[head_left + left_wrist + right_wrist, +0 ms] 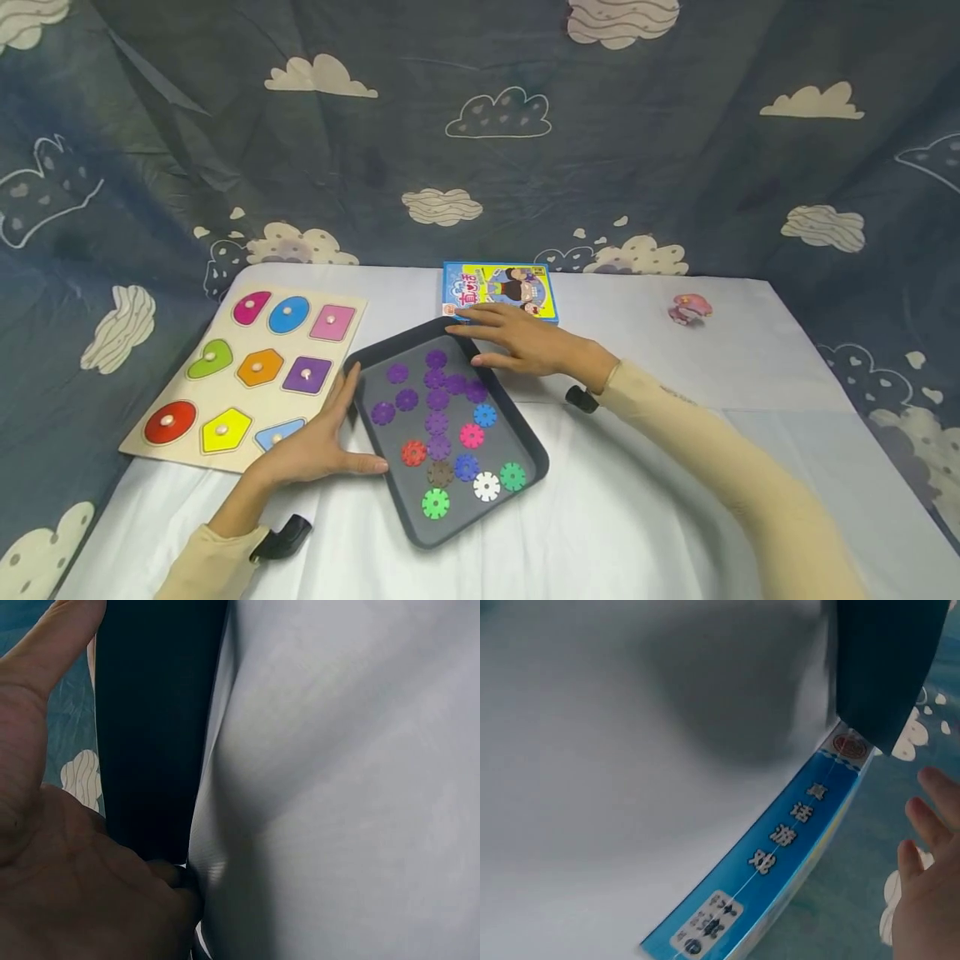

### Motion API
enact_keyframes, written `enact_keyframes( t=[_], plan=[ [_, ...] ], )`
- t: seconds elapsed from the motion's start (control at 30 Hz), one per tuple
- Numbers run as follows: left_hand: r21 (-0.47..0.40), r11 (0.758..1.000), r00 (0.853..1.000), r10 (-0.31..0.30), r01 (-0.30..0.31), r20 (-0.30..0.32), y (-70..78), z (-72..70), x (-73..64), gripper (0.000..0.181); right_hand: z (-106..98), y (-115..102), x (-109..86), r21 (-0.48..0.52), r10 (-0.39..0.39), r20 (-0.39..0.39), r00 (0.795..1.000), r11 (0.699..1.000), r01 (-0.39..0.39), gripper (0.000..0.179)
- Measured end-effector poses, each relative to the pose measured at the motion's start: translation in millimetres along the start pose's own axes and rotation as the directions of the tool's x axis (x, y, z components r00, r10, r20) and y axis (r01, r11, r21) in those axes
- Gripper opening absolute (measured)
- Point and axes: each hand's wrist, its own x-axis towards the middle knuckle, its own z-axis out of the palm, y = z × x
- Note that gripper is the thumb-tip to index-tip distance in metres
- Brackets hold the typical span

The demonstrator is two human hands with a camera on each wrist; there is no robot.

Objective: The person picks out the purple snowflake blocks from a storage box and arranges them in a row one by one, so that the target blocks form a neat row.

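Observation:
A dark grey tray (534,443) lies at an angle on the white cloth. Notched plastic discs lie flat in it: a column of purple discs (437,423) with more purple ones beside it, and several in other colours, such as a white disc (487,486) and a bright green disc (435,503). My left hand (311,450) rests along the tray's left side, fingers and thumb spread apart. Over the far right corner reaches my right hand (536,340), its fingers extended and holding nothing. Whether those fingertips touch the rim, I cannot tell.
Left of the tray lies a wooden shape-puzzle board (262,400) with knobbed coloured pieces. A blue and yellow game box (551,302) sits just behind the tray, close to the right hand. Far right stands a small pink toy (690,307). A cloud-patterned curtain (495,183) hangs behind the table.

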Motion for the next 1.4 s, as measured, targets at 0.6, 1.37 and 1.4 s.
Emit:
enact_keyframes(
  t=[0.6, 1.37, 1.4],
  plan=[
    [-0.014, 1.000, 1.000, 0.003, -0.003, 0.007, -0.7, 0.7, 2.2, 0.136, 1.8, 2.9, 46.7, 0.087, -0.154, 0.061, 0.986, 0.985, 0.148, 0.046],
    [-0.025, 1.000, 1.000, -0.003, 0.003, -0.009, -2.7, 1.1, 1.8, 0.137, 12.4, 1.8, 78.2, 0.096, -0.192, 0.191, 0.963, 0.980, 0.176, 0.037],
    [-0.024, 1.000, 1.000, -0.001, 0.001, -0.011, -2.9, 0.9, 1.8, 0.137, 13.5, 2.2, 79.0, 0.095, -0.195, 0.189, 0.962, 0.979, 0.179, 0.037]
  ],
)
